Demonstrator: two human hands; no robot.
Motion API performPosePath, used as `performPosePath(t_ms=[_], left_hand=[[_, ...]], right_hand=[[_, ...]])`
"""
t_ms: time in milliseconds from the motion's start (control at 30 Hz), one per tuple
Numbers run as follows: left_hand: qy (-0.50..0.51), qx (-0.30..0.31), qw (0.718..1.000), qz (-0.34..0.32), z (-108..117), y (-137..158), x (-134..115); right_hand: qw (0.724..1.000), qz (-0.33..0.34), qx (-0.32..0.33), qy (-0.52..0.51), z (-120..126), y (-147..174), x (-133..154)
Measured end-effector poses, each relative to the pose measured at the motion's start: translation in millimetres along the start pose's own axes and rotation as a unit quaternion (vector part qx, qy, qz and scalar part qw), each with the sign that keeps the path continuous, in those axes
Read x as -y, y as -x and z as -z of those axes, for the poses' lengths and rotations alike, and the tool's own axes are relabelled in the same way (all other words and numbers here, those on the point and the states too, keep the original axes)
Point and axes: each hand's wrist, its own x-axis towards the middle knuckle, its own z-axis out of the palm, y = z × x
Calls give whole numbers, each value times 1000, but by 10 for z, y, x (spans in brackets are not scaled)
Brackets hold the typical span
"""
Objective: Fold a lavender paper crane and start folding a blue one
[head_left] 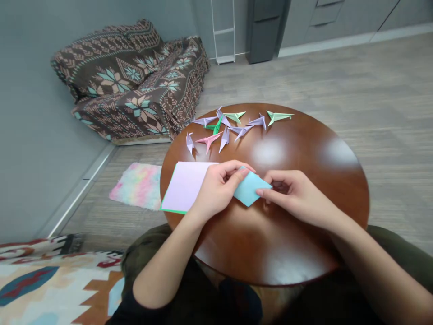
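Note:
A light blue piece of folded origami paper (251,188) is held between both hands above the round table. My left hand (226,181) pinches its upper left edge, thumb on top. At its right corner my right hand (290,192) grips it between thumb and fingers. The sheet looks like a small diamond; its underside is hidden. Just left of my left hand, partly covered by it, lies a stack of square paper (188,184), lilac on top with a green edge showing below.
Several folded paper figures stand toward the far side of the brown table (318,158), among them a pink one (209,141) and a light green one (278,117). A blanket-covered sofa (135,85) and a fluffy pastel mat (137,186) are beyond its left side.

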Motion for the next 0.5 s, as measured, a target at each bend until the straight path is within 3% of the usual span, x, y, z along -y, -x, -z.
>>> performPosePath(t_ms=[500], left_hand=[[45, -2, 998, 43, -36, 15, -17]], right_hand=[[996, 53, -43, 52, 17, -20, 21]])
